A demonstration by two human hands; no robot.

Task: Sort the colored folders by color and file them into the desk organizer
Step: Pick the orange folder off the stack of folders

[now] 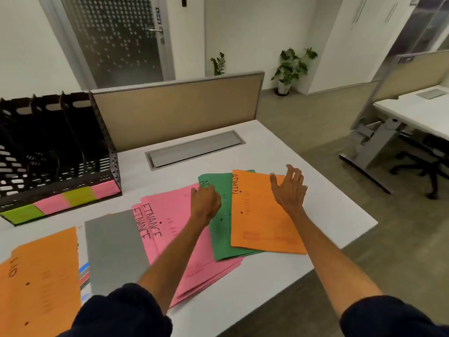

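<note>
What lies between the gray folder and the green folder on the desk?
A stack of pink folders, partly under the green folder; the head view shows this.

The black desk organizer (56,152) runs off the left edge, and any writing on the pink and green notes (79,197) along its front is too blurred to read. The left hand (205,203) covers the green folder's (221,235) label past "AD"; its fingertips are hidden, so its hold cannot be told. The near orange folder (38,276) is cut by 2 edges. Sheets (84,266) under the grey folder (114,251) show only as slivers.
</note>
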